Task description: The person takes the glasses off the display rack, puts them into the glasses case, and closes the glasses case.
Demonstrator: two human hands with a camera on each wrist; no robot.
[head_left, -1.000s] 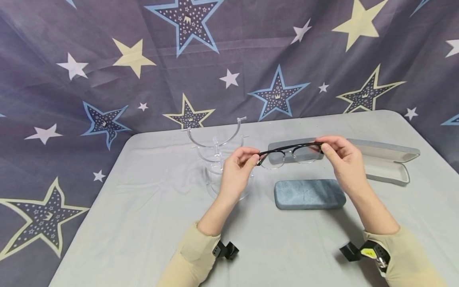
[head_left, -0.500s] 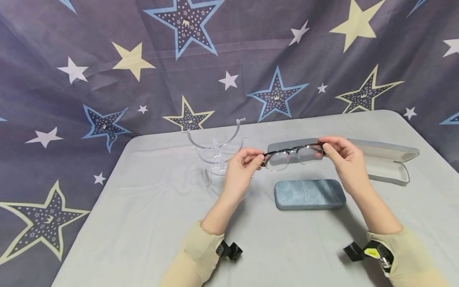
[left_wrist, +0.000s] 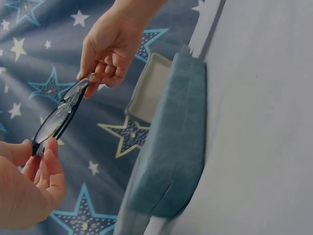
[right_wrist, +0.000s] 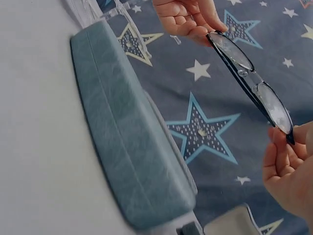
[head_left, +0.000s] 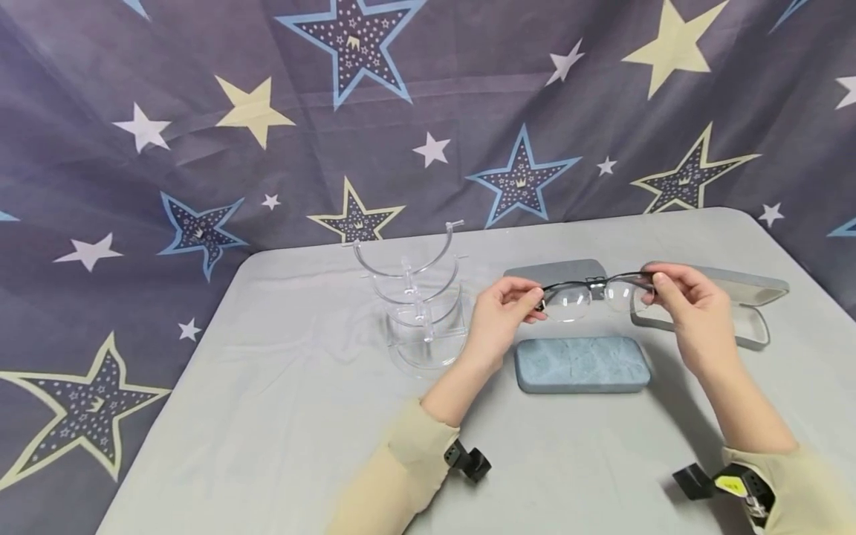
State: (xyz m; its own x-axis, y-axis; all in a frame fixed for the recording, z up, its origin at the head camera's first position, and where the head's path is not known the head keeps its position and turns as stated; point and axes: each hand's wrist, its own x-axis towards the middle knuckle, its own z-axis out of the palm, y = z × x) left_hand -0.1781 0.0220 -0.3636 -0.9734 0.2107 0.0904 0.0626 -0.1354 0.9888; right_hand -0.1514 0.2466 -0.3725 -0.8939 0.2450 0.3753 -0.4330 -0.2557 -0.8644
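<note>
A pair of glasses (head_left: 595,282) with a black upper rim and clear lenses is held up between both hands, above the table. My left hand (head_left: 498,319) pinches its left end between thumb and fingers. At the other end, my right hand (head_left: 698,316) pinches the corner in the same manner. In the right wrist view the glasses (right_wrist: 249,76) have a dark bar close behind the rims, so the temples look folded. Below them lies a shut blue-green glasses case (head_left: 582,364), touched by neither hand.
Behind the glasses lies a grey case (head_left: 555,270). Farther right, partly behind my right hand, a grey glasses case (head_left: 752,286) stands open with a pale lining. A clear tiered display stand (head_left: 420,308) is left of my left hand. A star-patterned cloth (head_left: 468,96) hangs behind the table.
Both hands have moved right with the glasses, from above the middle toward the open case. More of the clear stand shows now. The cases stay put.
</note>
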